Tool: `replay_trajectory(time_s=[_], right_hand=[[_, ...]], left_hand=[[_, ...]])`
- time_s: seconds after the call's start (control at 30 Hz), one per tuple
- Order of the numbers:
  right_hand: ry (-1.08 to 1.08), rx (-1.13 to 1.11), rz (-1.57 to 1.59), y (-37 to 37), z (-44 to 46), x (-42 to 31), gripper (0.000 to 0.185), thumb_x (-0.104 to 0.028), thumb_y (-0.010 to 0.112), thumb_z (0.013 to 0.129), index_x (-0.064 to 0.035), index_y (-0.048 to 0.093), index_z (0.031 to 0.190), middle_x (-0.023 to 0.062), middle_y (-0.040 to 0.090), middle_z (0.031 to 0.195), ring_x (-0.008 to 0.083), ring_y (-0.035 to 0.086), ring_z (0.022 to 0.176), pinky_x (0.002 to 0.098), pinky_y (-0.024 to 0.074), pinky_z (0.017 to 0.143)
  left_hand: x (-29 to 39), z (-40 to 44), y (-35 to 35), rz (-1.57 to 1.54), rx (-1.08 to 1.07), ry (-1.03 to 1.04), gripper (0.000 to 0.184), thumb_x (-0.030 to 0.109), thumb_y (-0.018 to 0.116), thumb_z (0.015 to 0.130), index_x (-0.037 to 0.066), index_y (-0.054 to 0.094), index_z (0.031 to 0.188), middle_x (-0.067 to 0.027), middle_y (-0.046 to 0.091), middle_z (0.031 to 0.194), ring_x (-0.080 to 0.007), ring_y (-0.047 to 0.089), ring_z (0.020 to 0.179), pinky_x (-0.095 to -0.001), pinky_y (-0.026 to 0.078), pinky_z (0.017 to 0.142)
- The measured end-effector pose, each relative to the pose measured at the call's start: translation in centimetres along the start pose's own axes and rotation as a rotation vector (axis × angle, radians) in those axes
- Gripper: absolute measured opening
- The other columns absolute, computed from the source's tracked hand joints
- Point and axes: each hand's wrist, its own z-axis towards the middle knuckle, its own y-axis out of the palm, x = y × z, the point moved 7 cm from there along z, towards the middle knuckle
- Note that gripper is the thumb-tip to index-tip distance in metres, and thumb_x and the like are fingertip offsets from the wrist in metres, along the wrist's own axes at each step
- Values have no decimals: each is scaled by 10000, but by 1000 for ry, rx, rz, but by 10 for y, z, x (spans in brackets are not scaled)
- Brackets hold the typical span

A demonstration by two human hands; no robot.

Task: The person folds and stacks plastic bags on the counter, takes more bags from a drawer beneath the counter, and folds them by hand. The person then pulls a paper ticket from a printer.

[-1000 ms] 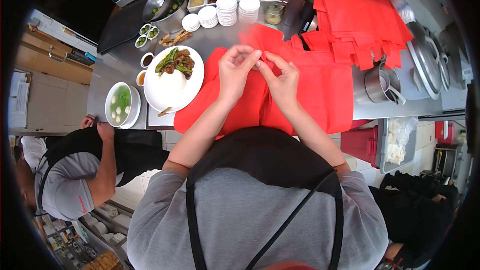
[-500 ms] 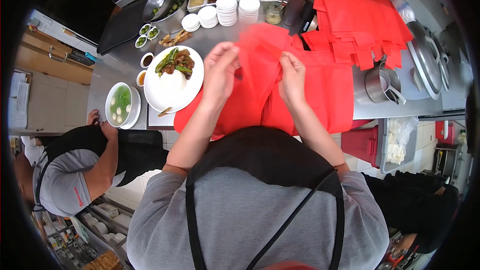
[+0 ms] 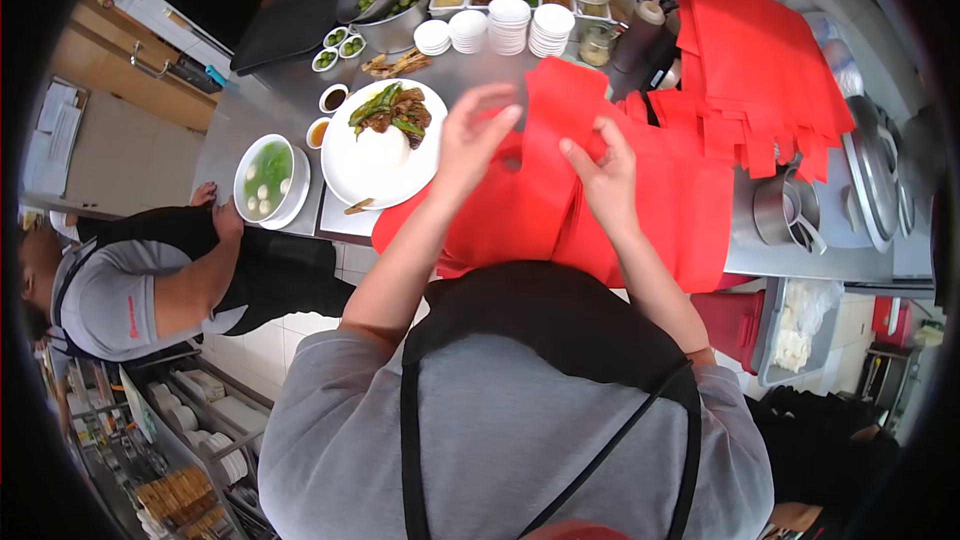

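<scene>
My left hand (image 3: 474, 148) is at the left edge of a raised flap of a red fabric bag (image 3: 560, 125). Its fingers are spread, slightly blurred, with nothing between them. My right hand (image 3: 610, 178) pinches the flap's right edge between thumb and fingers. Below both hands, more red bag fabric (image 3: 655, 205) lies flat along the front of the counter. Just left of my left hand stands a white plate (image 3: 345, 180) with rice, dark meat and green vegetables.
A soup bowl (image 3: 268, 190), sauce cups (image 3: 333, 98) and stacked white dishes (image 3: 508, 25) stand on the counter. More red bags (image 3: 765, 65) are piled at the back right, near a saucepan (image 3: 775, 210). A co-worker (image 3: 150, 285) stands at the left.
My left hand's fingers have opened and come away from the fabric. The bag's flap now stands up flatter, in my right hand. The view has shifted, moving the counter rightward.
</scene>
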Motion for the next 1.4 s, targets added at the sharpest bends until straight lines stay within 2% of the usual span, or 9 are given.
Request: replay_trajectory(time_s=[0.3, 0.4, 0.53, 0.67, 0.8, 1.03, 1.13, 1.23, 1.4], right_hand=[[-205, -156, 117, 23, 34, -138, 339, 23, 627, 746, 5, 497, 1058, 87, 582, 1002, 181, 574, 928, 303, 483, 797], [-231, -166, 109, 24, 91, -150, 378, -74, 622, 792, -14, 447, 1122, 84, 558, 1056, 193, 557, 968, 335, 490, 806], [-247, -106, 360, 11, 124, -160, 492, 27, 574, 773, -19, 405, 1233, 111, 541, 1132, 192, 583, 931, 298, 496, 781], [-205, 26, 525, -33, 137, -137, 519, 36, 588, 766, -53, 410, 1246, 111, 564, 1082, 200, 588, 902, 313, 496, 771], [183, 80, 708, -58, 71, -9, 957, -739, 414, 708, -95, 183, 1377, 100, 254, 1409, 258, 209, 1312, 474, 204, 1059], [558, 22, 509, -38, 7, 109, 764, -8, 605, 774, -144, 173, 1390, 42, 317, 1367, 190, 324, 1249, 370, 301, 1010], [96, 154, 418, -67, 46, 42, 810, 83, 600, 727, -134, 187, 1389, 40, 308, 1369, 176, 300, 1255, 346, 314, 993], [-195, 127, 397, -84, 56, -56, 628, 90, 577, 751, -89, 369, 1315, 57, 353, 1340, 164, 360, 1209, 298, 351, 961], [-543, 190, -177, -98, 26, -192, 473, 56, 614, 730, -29, 513, 1184, 64, 555, 1136, 174, 549, 985, 286, 419, 885]], left_hand=[[-71, -96, -180, 485, 4, -588, 629, 475, 482, 862, 83, 323, 1328, -170, 476, 1199, -218, 444, 1130, -327, 403, 877], [-55, -112, -145, -212, -50, -819, 768, 642, 325, 834, 74, 282, 1349, -210, 394, 1291, -253, 385, 1212, -368, 309, 1008], [-19, -111, -120, -873, -141, -651, 765, 525, 421, 863, -1, 188, 1367, -152, 305, 1376, -242, 268, 1296, -376, 238, 1058], [9, -70, -95, -738, -196, -356, 743, 259, 606, 826, 39, 168, 1385, -152, 294, 1382, -253, 351, 1251, -377, 305, 1024], [18, -19, -93, -424, -62, -290, 850, -33, 647, 708, 100, 169, 1398, -142, 273, 1396, -240, 476, 1143, -329, 407, 936], [38, 61, -71, 24, -249, -212, 815, -96, 615, 672, 72, 243, 1378, -96, 219, 1435, -195, 356, 1247, -310, 325, 995], [92, 102, -81, 84, -229, -35, 759, -87, 586, 688, 49, 270, 1364, -73, 196, 1447, -191, 316, 1269, -305, 322, 998], [131, 121, -78, -119, -153, 25, 713, -49, 559, 789, 120, 210, 1388, -129, 617, 979, -176, 630, 834, -281, 500, 777], [167, 119, -28, -37, -370, 76, 786, -28, 630, 728, 98, 217, 1385, -137, 595, 1035, -186, 579, 955, -298, 459, 816]])
